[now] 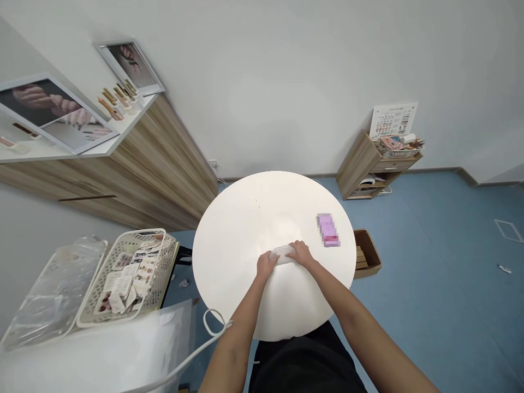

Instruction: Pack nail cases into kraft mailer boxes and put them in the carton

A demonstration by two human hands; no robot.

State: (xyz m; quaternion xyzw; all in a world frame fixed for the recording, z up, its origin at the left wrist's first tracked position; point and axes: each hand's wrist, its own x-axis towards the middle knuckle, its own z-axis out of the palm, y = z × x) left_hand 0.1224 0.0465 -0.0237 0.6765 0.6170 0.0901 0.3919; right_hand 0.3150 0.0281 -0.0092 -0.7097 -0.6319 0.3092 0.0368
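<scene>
A small whitish, see-through packet lies on the round white table just in front of me. My left hand grips its left end with curled fingers. My right hand is closed over its right end. Both forearms reach in from the bottom of the view. A pink, blurred-out flat object lies on the table to the right of my hands, apart from them.
A white mesh basket of printed cards and a clear plastic tray stand at the left. A wooden counter runs along the left wall. A cardboard box sits on the blue floor by the table; a small wooden shelf stands behind.
</scene>
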